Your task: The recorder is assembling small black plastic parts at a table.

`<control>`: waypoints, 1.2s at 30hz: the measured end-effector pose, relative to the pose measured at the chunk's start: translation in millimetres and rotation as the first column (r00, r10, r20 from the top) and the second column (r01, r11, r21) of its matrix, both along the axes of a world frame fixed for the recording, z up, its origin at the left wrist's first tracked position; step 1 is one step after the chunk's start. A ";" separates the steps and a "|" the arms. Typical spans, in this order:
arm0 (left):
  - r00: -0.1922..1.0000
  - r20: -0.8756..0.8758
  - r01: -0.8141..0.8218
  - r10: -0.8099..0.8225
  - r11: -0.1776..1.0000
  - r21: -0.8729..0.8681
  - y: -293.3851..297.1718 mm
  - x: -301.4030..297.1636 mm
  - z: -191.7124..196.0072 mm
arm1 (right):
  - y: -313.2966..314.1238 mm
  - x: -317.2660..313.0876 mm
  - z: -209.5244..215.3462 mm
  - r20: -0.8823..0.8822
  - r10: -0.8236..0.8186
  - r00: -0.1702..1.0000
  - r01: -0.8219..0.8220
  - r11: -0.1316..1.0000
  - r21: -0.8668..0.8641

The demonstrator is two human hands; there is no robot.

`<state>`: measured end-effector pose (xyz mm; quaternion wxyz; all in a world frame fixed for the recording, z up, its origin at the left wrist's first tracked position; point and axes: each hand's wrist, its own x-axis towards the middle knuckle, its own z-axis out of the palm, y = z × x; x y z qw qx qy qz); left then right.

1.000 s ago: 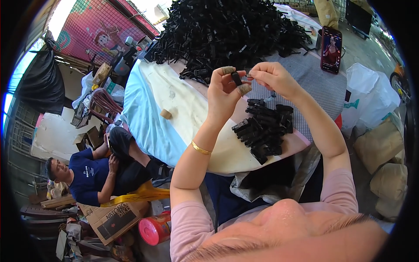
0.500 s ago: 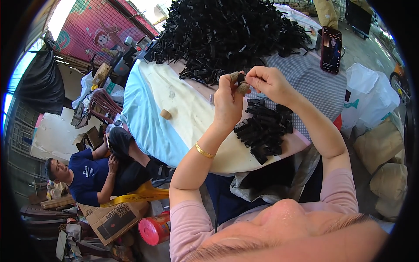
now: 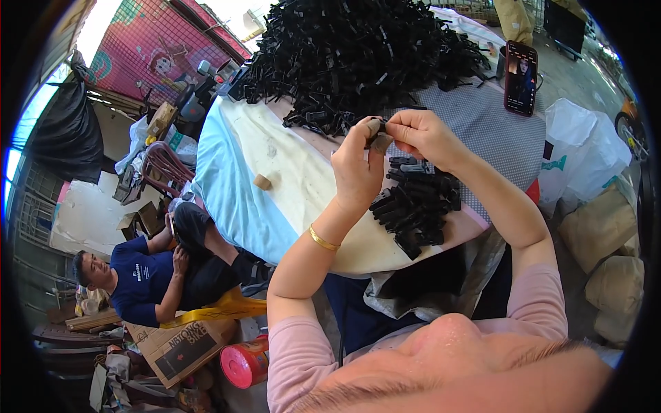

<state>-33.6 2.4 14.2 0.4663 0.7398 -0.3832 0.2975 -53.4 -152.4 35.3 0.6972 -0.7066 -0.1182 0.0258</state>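
My left hand (image 3: pixel 357 168), its thumb and a finger wrapped in tan tape, pinches a small black plastic piece (image 3: pixel 383 125) over the table. My right hand (image 3: pixel 427 140) meets it there, thumb and fingertips closed on the same piece. Exactly what kind of part it is cannot be made out, since fingers cover most of it. Just below my hands lies a small heap of black plastic parts (image 3: pixel 416 203), roughly lined up. Beyond them rises a large pile of loose black parts (image 3: pixel 365 58).
Cloths in several colours cover the round table (image 3: pixel 296 199). On it are a tan tape roll (image 3: pixel 262 182) and, at the right, an upright phone (image 3: pixel 521 78). White plastic bags (image 3: pixel 585 151) stand beside the table. At left, a person (image 3: pixel 148 279) sits near a red bucket (image 3: pixel 241 365).
Both hands stay together at nearly the same spot. My left hand has shifted and turned slightly, and the right fingers have changed their hold on the black piece.
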 end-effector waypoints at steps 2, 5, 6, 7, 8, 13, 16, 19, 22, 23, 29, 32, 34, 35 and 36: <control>0.913 -0.340 0.132 -0.224 0.953 -0.273 -4.6 -0.8 1.2 | -0.6 8.5 -4.6 0.177 -0.035 0.984 0.044 0.998 -0.048; 0.562 -0.526 0.143 -0.639 0.701 -0.699 9.1 13.9 9.2 | -7.0 5.6 -0.5 0.393 -0.053 0.918 0.137 0.972 -0.190; 0.435 -0.469 0.080 -0.769 0.552 -0.830 12.9 17.6 13.2 | -7.3 4.5 1.7 0.462 -0.017 0.887 0.156 0.952 -0.264; 0.378 -0.469 0.060 -0.798 0.527 -0.848 19.4 26.3 6.0 | -6.7 4.1 2.1 0.526 0.024 0.850 0.180 0.925 -0.334; 0.377 -0.468 0.061 -0.799 0.526 -0.849 18.8 26.9 5.4 | -6.4 4.7 -0.9 0.538 0.032 0.842 0.175 0.928 -0.329; 0.250 -0.527 0.174 -0.812 0.574 -0.801 13.4 22.1 0.8 | -6.5 1.0 -0.1 0.512 -0.038 0.858 0.170 0.962 -0.212; 0.415 -0.697 0.265 -0.585 0.810 -0.523 7.0 9.0 9.7 | -7.4 2.7 0.3 0.441 -0.097 0.892 0.196 0.963 -0.185; 0.519 -0.674 0.309 -0.525 0.851 -0.425 7.3 6.0 12.4 | -8.6 7.6 -2.5 0.335 -0.128 0.933 0.188 0.970 -0.154; 0.619 -0.635 0.340 -0.462 0.887 -0.313 2.4 3.7 9.7 | -12.9 14.6 -10.5 0.287 -0.104 0.952 0.157 0.973 -0.170; 0.655 -0.625 0.322 -0.425 0.905 -0.278 1.8 2.8 8.5 | -11.8 14.6 -9.7 0.272 -0.067 0.960 0.125 0.971 -0.204; 0.576 -0.641 0.279 -0.507 0.859 -0.429 6.0 8.1 9.4 | -8.0 5.9 3.6 0.012 0.034 0.999 -0.034 0.999 -0.029; 0.619 -0.631 0.270 -0.467 0.881 -0.388 6.7 9.3 7.1 | -6.1 4.7 3.2 0.108 0.005 0.994 0.007 0.993 -0.114; 0.640 -0.633 0.252 -0.436 0.897 -0.363 8.3 9.2 5.8 | -2.8 2.9 5.0 0.097 0.008 0.995 0.002 0.994 -0.109; 0.670 -0.596 0.253 -0.443 0.891 -0.378 6.7 9.2 4.5 | -3.1 2.0 5.8 0.085 0.002 0.996 0.007 0.994 -0.106; 0.699 -0.557 0.255 -0.449 0.884 -0.392 4.9 8.9 3.6 | -2.8 3.4 2.3 0.085 -0.001 0.996 0.010 0.994 -0.107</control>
